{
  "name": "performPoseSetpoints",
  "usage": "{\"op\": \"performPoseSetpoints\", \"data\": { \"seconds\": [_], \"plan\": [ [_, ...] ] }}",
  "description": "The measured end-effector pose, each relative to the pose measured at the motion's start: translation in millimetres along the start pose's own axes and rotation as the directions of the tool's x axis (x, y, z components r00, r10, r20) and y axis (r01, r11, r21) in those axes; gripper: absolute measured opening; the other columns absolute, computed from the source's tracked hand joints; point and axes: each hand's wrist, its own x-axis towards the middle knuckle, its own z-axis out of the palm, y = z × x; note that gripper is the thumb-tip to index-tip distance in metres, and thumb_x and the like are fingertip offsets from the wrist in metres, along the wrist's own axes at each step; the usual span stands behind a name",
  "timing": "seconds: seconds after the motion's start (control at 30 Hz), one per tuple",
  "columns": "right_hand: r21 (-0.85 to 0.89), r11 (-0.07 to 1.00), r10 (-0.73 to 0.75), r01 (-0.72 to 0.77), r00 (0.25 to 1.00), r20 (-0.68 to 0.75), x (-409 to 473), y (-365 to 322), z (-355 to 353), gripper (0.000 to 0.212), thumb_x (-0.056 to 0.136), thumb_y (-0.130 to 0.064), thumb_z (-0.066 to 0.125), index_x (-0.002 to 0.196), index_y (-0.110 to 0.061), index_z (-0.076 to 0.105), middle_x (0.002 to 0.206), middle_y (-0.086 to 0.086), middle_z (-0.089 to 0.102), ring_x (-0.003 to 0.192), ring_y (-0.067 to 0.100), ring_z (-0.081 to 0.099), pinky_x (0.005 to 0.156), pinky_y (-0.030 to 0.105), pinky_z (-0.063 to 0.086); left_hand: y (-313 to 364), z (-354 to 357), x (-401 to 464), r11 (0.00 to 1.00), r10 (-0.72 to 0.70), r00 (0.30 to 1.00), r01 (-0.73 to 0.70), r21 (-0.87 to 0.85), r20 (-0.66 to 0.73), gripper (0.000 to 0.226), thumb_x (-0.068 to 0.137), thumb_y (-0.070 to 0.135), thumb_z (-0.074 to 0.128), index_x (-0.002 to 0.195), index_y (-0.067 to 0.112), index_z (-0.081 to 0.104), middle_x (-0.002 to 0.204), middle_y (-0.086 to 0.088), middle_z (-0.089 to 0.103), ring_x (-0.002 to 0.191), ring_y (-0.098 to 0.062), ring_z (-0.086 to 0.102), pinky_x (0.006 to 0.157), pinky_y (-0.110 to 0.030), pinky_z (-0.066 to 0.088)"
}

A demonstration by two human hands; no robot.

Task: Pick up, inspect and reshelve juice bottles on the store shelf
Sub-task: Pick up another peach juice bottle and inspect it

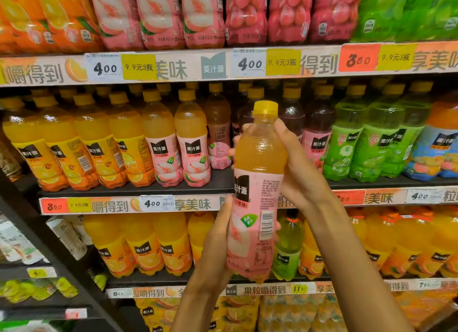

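I hold one peach juice bottle (257, 183), pink label and yellow cap, upright in front of the shelves with its barcode side facing me. My right hand (297, 168) grips its upper body from the right, thumb near the neck. My left hand (218, 242) holds its lower part from the left, fingers wrapped behind the label. On the middle shelf (138, 189), two matching peach bottles (193, 143) stand at the front, with a gap to their right behind the held bottle.
Orange juice bottles (81, 143) fill the middle shelf's left; dark red bottles (317, 125) and green bottles (352, 143) stand to the right. Larger bottles line the upper shelf (173, 68) and the lower shelf (148, 247). A dark rack (37, 257) stands at left.
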Motion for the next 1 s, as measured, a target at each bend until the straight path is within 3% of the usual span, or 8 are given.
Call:
{"op": "performPoseSetpoints", "data": {
  "seconds": [0.1,0.23,0.37,0.43,0.5,0.67,0.87,1.0],
  "plan": [
    [0.051,0.998,0.045,-0.048,0.997,0.055,4.3,2.1,3.1,0.039,0.087,-0.04,0.053,0.106,-0.008,0.064,0.096,0.015,0.07,0.086,0.028,0.069,0.081,0.043,0.055,-3.7,1.7,1.8,0.999,-0.006,1.0,0.006,0.038,-0.003,0.065,0.085,0.066,0.036,0.113,0.017,0.068,0.097,-0.013,0.071,0.086,-0.025,0.069,0.076,-0.036,0.054],
    [-0.069,0.995,-0.072,0.067,0.996,-0.062,4.4,3.7,3.7,0.025,0.087,-0.038,0.06,0.094,-0.016,0.071,0.091,0.012,0.071,0.082,0.023,0.068,0.075,0.035,0.057,3.9,-1.5,4.0,0.97,0.076,0.987,-0.041,0.241,-0.139,0.057,0.084,0.068,0.032,0.114,0.033,0.066,0.112,0.005,0.071,0.107,-0.011,0.065,0.095,-0.036,0.049],
    [-0.181,0.981,-0.096,0.073,0.988,-0.121,2.3,7.6,5.4,0.022,0.087,-0.041,0.061,0.089,-0.021,0.071,0.086,0.002,0.073,0.08,0.011,0.069,0.069,0.022,0.054,5.8,6.0,3.2,0.947,0.145,0.982,-0.103,0.303,-0.121,0.049,0.078,0.071,0.033,0.103,0.046,0.067,0.103,0.019,0.071,0.098,0.003,0.065,0.077,-0.011,0.051],
    [-0.159,0.986,-0.062,0.044,0.992,-0.11,3.7,6.9,5.5,0.026,0.085,-0.044,0.06,0.09,-0.022,0.073,0.09,0.002,0.073,0.085,0.011,0.068,0.075,0.024,0.054,5.6,6.4,4.1,0.961,0.159,0.974,-0.115,0.252,-0.161,0.059,0.077,0.076,0.036,0.101,0.035,0.07,0.1,0.008,0.073,0.095,-0.007,0.068,0.078,-0.018,0.053],
    [0.005,1.0,-0.004,0.004,0.996,-0.084,5.8,2.9,5.6,0.031,0.084,-0.043,0.059,0.094,-0.017,0.074,0.093,0.005,0.072,0.089,0.016,0.068,0.081,0.03,0.055,7.3,2.7,4.3,0.979,0.118,0.985,-0.094,0.179,-0.126,0.071,0.075,0.077,0.037,0.102,0.02,0.071,0.097,-0.008,0.073,0.092,-0.023,0.069,0.083,-0.034,0.054],
    [0.032,0.999,0.016,-0.018,0.996,0.085,10.8,1.1,9.3,0.031,0.087,-0.035,0.053,0.095,-0.009,0.069,0.093,0.014,0.07,0.086,0.029,0.069,0.079,0.042,0.057,3.6,0.9,1.4,0.999,-0.033,0.999,0.033,-0.008,0.025,0.074,0.082,0.072,0.032,0.103,0.011,0.068,0.088,-0.016,0.07,0.076,-0.024,0.067,0.071,-0.033,0.055],
    [-0.047,0.999,-0.031,0.025,0.992,-0.121,9.4,7.6,6.7,0.021,0.085,-0.029,0.065,0.089,-0.009,0.069,0.083,0.011,0.071,0.075,0.022,0.069,0.069,0.031,0.056,8.9,-4.2,0.5,0.974,0.024,0.989,0.01,0.228,-0.145,0.066,0.08,0.078,0.03,0.111,0.033,0.068,0.109,-0.001,0.072,0.103,-0.015,0.067,0.088,-0.032,0.051],
    [-0.134,0.991,-0.001,-0.024,0.983,-0.186,9.1,8.4,2.7,0.029,0.082,-0.043,0.067,0.087,-0.015,0.073,0.084,0.006,0.073,0.077,0.016,0.069,0.072,0.028,0.057,5.0,4.8,2.7,0.959,0.07,0.979,-0.014,0.282,-0.189,0.064,0.077,0.075,0.033,0.094,0.028,0.072,0.091,-0.004,0.075,0.088,-0.016,0.071,0.081,-0.03,0.053]
  ]
}}
